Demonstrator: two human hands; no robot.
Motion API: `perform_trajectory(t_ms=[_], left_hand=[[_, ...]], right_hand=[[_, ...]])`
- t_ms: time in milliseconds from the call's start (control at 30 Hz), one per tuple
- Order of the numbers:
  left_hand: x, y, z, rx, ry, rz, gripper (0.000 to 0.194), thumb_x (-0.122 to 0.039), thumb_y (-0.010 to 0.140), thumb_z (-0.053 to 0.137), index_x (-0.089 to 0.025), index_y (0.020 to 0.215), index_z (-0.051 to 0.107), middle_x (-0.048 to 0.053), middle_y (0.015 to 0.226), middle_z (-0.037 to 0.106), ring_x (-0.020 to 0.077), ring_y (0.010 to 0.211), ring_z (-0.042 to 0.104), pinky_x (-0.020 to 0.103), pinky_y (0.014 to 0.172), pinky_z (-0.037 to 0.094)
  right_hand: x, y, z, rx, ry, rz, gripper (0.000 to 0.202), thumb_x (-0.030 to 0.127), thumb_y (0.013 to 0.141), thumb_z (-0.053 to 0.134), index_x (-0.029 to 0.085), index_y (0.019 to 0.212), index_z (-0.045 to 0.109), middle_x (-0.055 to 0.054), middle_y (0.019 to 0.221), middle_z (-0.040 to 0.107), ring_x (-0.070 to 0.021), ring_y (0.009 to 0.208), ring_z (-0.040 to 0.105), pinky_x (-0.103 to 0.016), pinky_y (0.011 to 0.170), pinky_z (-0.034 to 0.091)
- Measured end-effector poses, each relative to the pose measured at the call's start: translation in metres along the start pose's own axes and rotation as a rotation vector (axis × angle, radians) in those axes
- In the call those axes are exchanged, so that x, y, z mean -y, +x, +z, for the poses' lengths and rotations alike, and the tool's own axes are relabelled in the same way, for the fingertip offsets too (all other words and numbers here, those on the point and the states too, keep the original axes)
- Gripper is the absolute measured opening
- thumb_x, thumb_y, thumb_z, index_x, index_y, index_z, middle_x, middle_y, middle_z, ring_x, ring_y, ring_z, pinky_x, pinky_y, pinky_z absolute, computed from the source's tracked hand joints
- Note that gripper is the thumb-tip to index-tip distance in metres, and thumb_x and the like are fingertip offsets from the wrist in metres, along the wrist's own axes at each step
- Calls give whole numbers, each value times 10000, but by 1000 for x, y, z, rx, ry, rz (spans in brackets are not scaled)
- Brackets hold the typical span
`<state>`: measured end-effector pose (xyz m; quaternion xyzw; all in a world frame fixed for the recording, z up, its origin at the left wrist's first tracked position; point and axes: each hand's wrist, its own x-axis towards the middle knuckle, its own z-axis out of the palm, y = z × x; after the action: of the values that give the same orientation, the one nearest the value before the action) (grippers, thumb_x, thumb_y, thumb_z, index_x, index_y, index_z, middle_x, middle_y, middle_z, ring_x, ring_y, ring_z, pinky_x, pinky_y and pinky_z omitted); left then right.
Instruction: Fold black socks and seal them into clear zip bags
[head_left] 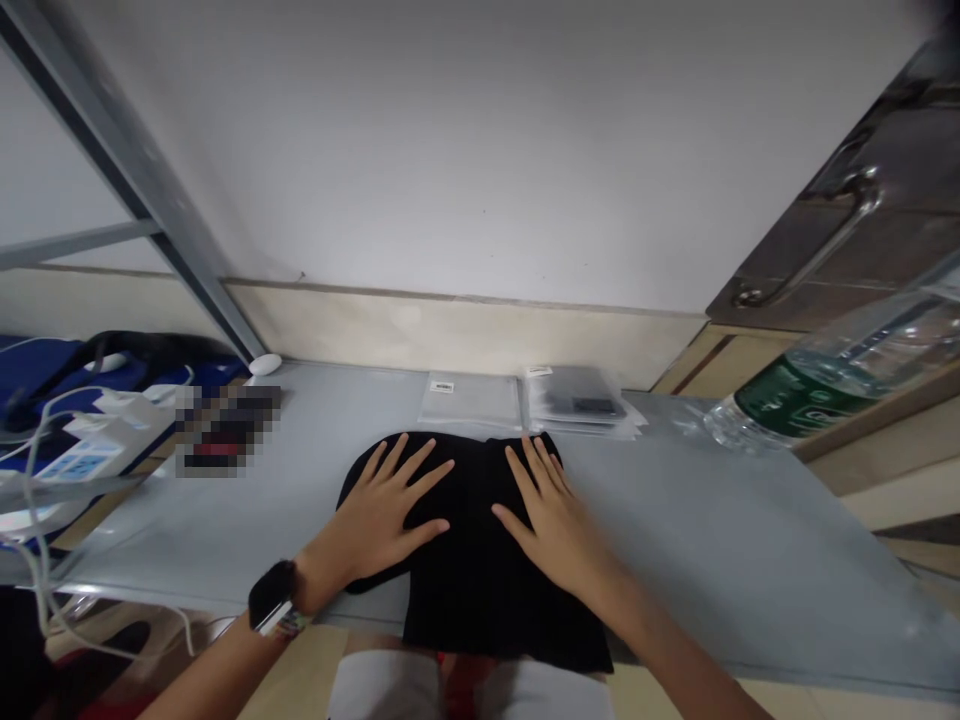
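"What could go wrong here?"

"The wide piece of soft-looking black fabric (480, 560) lies across the middle of the smooth grey table (720, 540), its lower end hanging past the front edge. If both palms lift, I'd judge that overhang could drag it towards the lap."

"And towards the back edge?"

"A forward push could shove the stack of flat, clear plastic packets (566, 392) and the single-looking clear packet with a white label (472, 405) beside it. The fabric's top comes near both; whether it touches, I can't tell. Uneven pressure could also crease the cloth."

"How are the hands?"

"The left hand (386, 518) lies palm down on the fabric's left part, fingers spread wide. The right hand (553, 520) lies flat on its upper right, fingers closer together, thumb out. Neither grips anything; how hard they press, I can't tell."
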<state>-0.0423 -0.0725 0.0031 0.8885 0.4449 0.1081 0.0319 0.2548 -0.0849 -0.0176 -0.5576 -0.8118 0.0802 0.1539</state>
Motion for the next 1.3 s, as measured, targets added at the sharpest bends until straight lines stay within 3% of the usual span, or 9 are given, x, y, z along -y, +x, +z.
perform_trajectory(t_ms=[133,333,500,600,733,900,1033,1167,1300], left_hand=[[6,-15,4,2,11,-4,704,-619,1072,528,-440,1710,290,32,1809,252,472,1641,228,734,1265,266],[10,-16,12,-9,19,-41,685,-642,1058,536,-450,1689,350,62,1807,258,505,1626,237,780,1231,273],[8,-14,10,10,17,-59,697,-663,1047,541,-458,1686,353,65,1806,260,512,1622,245,787,1222,280],[8,-15,8,-4,17,-57,688,-647,1048,550,-449,1682,371,63,1803,272,492,1624,262,770,1234,288],[3,-22,2,-65,-7,-61,644,-563,1083,529,-372,1684,396,74,1797,288,415,1645,265,686,1285,301],[-14,-47,-2,-227,-98,-141,564,-428,1109,505,-332,1658,416,83,1748,389,361,1623,342,635,1272,388],[-30,-72,-2,-338,-186,-246,500,-365,1116,489,-342,1613,439,88,1696,448,336,1572,432,611,1240,455],[-39,-88,-4,-413,-241,-313,425,-338,1106,511,-337,1531,520,90,1629,507,327,1517,496,585,1222,487],[-42,-82,-12,-447,-267,-277,368,-302,1087,533,-323,1450,588,89,1551,576,328,1478,535,561,1218,498]], right_hand=[[-4,-18,1,55,3,-12,814,672,1067,447,236,1733,281,-134,1819,125,-379,1680,64,-637,1321,278],[-9,-21,10,45,-12,42,841,676,1045,495,217,1725,309,-166,1816,94,-405,1678,51,-665,1322,238],[-10,-21,10,7,-10,8,839,670,1032,531,204,1709,360,-203,1800,199,-432,1668,156,-673,1294,308],[-24,-12,3,-124,9,-42,721,571,1062,528,227,1683,409,-187,1724,413,-393,1590,401,-623,1230,443],[-58,21,-16,-450,-103,-72,415,269,1067,502,188,1441,662,-170,1405,693,-340,1333,621,-528,1167,503],[-96,65,-27,-536,-308,-98,285,149,993,555,179,1195,754,-153,1178,743,-337,1149,642,-470,1007,529],[-114,76,-29,-560,-345,-144,213,164,1009,566,196,1102,754,-111,1054,765,-299,1023,657,-425,933,501],[-116,73,-41,-653,-281,-192,195,208,1051,563,208,1049,758,-89,989,779,-267,975,680,-392,913,505],[-100,67,-67,-775,-204,-229,207,212,1059,577,208,1087,782,-100,1035,795,-262,975,709,-404,922,552]])
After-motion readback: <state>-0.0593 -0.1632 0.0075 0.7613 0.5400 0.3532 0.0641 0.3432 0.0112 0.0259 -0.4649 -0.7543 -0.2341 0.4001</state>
